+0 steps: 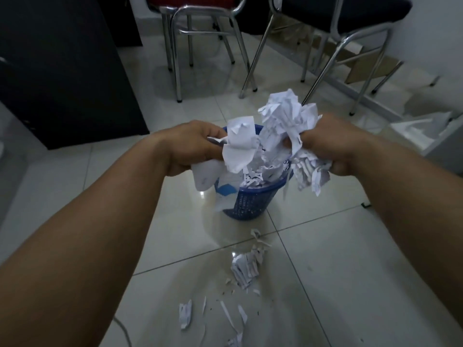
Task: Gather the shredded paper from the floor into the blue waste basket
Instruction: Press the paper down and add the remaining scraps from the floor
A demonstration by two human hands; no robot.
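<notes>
Head view, hands (200, 144) clutching shredded paper (283, 121), above basket (250, 199)

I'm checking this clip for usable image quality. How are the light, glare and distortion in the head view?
Head view: dim overall, darkest at the edges; small glare spots on the glossy floor tiles; wide-angle bending of the chair legs; the paper held by the left hand and right hand over the blue basket looks bright and slightly soft.

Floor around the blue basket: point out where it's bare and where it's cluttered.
Bare tile lies left of the blue waste basket, toward the dark cabinet, and right of it, before the chair legs. The near side is crowded with shredded paper.
</notes>
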